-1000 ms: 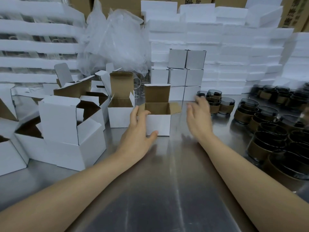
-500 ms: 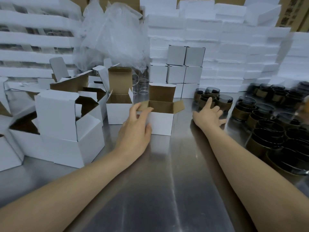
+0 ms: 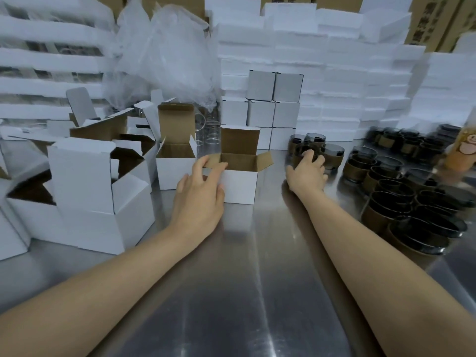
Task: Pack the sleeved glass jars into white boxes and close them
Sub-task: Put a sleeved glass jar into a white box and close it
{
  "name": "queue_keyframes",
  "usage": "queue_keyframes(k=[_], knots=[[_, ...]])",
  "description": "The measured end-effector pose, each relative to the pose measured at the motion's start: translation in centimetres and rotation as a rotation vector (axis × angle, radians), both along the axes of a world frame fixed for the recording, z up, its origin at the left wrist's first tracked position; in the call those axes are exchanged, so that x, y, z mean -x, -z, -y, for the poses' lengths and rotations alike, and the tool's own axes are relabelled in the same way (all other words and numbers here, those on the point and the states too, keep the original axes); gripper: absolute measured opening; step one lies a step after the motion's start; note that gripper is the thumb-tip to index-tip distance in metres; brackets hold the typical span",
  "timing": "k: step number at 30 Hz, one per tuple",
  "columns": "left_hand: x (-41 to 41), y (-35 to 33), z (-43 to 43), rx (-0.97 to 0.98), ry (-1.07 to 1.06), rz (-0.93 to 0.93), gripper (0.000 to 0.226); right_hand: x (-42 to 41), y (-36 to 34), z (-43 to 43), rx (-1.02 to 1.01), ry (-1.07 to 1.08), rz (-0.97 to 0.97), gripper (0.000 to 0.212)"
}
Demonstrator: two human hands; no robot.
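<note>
The right hand (image 3: 306,172) is curling its fingers over the rim of a sleeved jar (image 3: 296,150), grasping it where it is standing upright, to the right of the open white box (image 3: 240,185) and slightly behind it. The jar is showing dark smoked glass with a brown band round its body, and it is sitting close against two like jars. The left hand (image 3: 199,194) is lying loose, fingers straight against the box's left flap, gripping nothing. The box is standing with its lid up and brown interior showing. Farther right of the box more sleeved jars (image 3: 391,202) are crowding the steel table (image 3: 231,292); behind it closed white boxes (image 3: 274,101) are standing stacked.
</note>
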State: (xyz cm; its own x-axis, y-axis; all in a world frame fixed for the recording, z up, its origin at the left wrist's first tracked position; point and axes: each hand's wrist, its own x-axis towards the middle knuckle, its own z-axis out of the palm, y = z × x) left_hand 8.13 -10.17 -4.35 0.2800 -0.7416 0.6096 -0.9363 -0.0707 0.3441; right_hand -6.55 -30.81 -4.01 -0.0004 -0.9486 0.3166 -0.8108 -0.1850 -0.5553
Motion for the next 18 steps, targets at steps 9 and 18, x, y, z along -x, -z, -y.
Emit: queue_keyframes(k=[9,18], knots=[[-0.2,0.1,0.7,-0.166,-0.098,0.03,0.075,1.0,0.0,-2.3,-0.053,-0.346,0.573,0.028],[0.3,0.4,0.8,0.0,-0.073,0.107,0.09,-0.5,-1.5,-8.2,-0.198,-0.936,1.088,0.016]])
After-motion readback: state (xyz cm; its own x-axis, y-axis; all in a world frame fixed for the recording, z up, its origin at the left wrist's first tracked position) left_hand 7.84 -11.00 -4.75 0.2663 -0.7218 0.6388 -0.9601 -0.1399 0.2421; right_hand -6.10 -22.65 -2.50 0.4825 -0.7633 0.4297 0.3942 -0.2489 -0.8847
